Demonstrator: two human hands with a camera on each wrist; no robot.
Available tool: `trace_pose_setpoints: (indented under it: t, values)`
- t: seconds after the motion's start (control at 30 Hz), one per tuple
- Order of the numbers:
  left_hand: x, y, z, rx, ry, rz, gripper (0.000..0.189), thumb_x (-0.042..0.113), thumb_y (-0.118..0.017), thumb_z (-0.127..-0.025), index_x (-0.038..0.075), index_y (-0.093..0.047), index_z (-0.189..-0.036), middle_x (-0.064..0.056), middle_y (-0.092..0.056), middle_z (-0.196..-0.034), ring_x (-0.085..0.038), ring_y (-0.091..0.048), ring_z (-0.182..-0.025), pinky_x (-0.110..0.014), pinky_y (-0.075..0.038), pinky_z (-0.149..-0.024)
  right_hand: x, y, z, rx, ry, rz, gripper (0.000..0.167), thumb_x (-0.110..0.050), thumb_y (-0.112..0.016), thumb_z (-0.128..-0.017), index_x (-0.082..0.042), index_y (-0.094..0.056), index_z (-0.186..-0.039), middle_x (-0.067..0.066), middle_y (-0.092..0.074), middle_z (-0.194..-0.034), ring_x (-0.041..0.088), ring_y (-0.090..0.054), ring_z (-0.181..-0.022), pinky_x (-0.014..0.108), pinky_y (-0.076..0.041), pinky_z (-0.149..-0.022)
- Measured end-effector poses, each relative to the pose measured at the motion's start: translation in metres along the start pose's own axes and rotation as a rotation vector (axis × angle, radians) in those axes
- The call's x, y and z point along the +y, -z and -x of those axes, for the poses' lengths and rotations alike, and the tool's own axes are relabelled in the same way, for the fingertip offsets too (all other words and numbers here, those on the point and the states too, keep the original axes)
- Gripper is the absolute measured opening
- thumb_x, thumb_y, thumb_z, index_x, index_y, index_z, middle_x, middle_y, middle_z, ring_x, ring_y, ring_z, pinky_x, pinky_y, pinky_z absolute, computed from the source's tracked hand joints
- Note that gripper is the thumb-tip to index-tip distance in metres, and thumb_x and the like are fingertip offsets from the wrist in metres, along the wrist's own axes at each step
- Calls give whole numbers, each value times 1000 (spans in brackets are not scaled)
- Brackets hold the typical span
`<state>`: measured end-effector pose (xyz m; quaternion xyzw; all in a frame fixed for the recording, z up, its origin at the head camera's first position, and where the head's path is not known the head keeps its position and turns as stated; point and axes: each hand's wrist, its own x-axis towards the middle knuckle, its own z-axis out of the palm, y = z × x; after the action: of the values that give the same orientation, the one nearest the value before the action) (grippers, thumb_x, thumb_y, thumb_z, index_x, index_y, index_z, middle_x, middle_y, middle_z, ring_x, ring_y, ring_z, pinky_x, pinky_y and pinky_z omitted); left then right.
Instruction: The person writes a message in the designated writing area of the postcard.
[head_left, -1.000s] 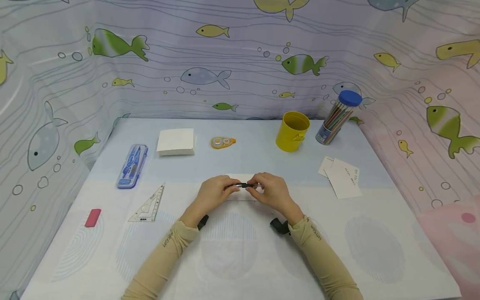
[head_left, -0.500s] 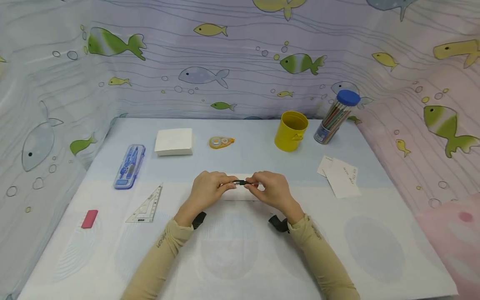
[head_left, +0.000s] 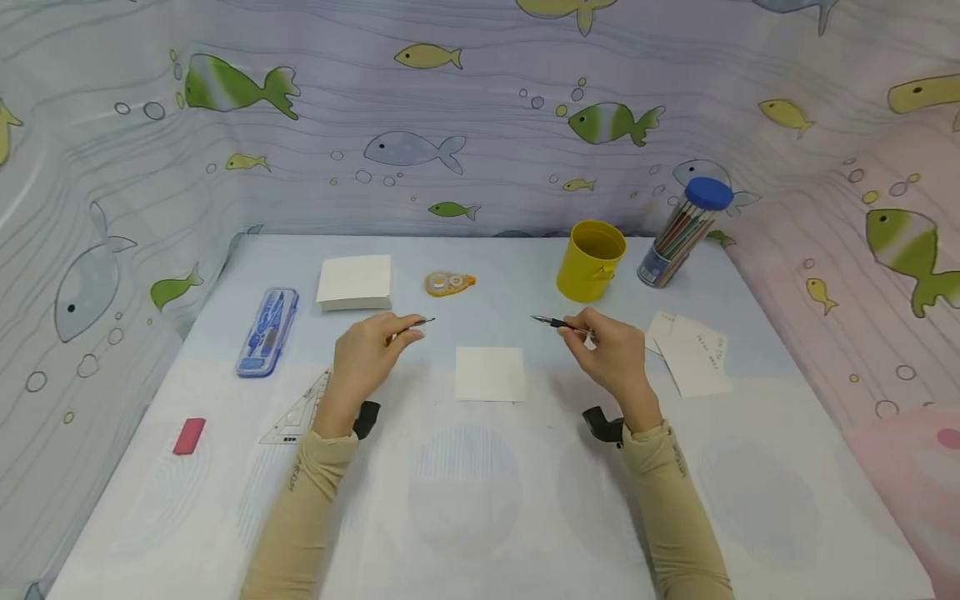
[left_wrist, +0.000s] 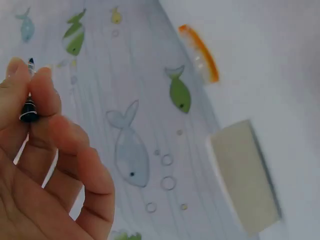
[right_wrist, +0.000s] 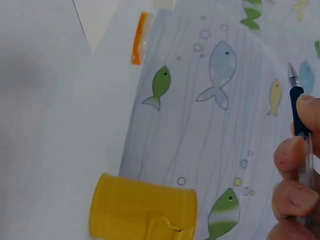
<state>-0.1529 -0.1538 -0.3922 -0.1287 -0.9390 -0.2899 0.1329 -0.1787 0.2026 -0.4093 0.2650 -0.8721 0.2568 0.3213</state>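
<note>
My left hand pinches a small pen cap between thumb and forefinger, left of the middle of the table. Most of the cap is covered by the fingertips, and its dark end shows in the left wrist view. On the other side, my right hand holds a clear-barrelled gel pen with a dark grip. The pen's metal tip is bare and points left in the head view. Between the two hands, a blank white card lies flat on the table. Cap and pen are well apart.
A stack of paper, correction tape, a yellow cup and a tilted pencil jar stand behind. At left are a blue case, set square and red eraser. Written cards lie right.
The hands were together over the card with the capped pen between them. Now they have drawn apart, the cap going left and the pen right, which uncovers the card and the pen tip.
</note>
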Motion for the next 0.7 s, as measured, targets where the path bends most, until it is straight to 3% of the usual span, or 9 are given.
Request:
trace_pose_setpoints:
  t: [0.07,0.17,0.27,0.43,0.7]
  values:
    - [2,-9,-1,-29,48,-3,35,35,-66,-89,17,-72,-118,-4,-60,-70,-14,-43,-56,-24,-31,-44,-3,-3,-2,-31,-11,-2,16,-13,-78,-81,-6,-68,-90,7,-71,-71,12,-48,-50,24,-40,-47]
    - [2,-18,0,-20,90,-17,34,35,-67,-88,18,-72,-117,-3,-64,-74,-15,-49,-61,-25,-35,-46,-7,-5,-2,-44,-59,-8,19,-10,-79,-80,-5,-68,-95,7,-71,-74,13,-47,-52,23,-35,-46]
    - [1,-24,0,-14,87,-14,33,35,-68,-88,18,-72,-116,-3,-69,-84,-19,-57,-71,-28,-41,-51,-9,-7,-2,-72,-90,-22,21,-10,-77,-82,-5,-68,-100,8,-71,-77,18,-54,-56,25,-38,-48]
    - [-4,-31,-1,41,70,-38,32,33,-71,-87,14,-74,-112,-5,-72,-94,-24,-58,-82,-29,-40,-56,-12,-13,-1,-117,-125,-21,19,-13,-75,-85,-7,-68,-101,7,-73,-80,21,-59,-59,25,-40,-49]
    - [-6,-38,-2,126,54,-99,27,34,-72,-87,11,-77,-101,-6,-70,-83,-26,-59,-80,-35,-43,-61,-16,-16,2,-137,-156,-44,18,-14,-74,-85,-8,-69,-101,7,-74,-82,22,-59,-59,25,-38,-50]
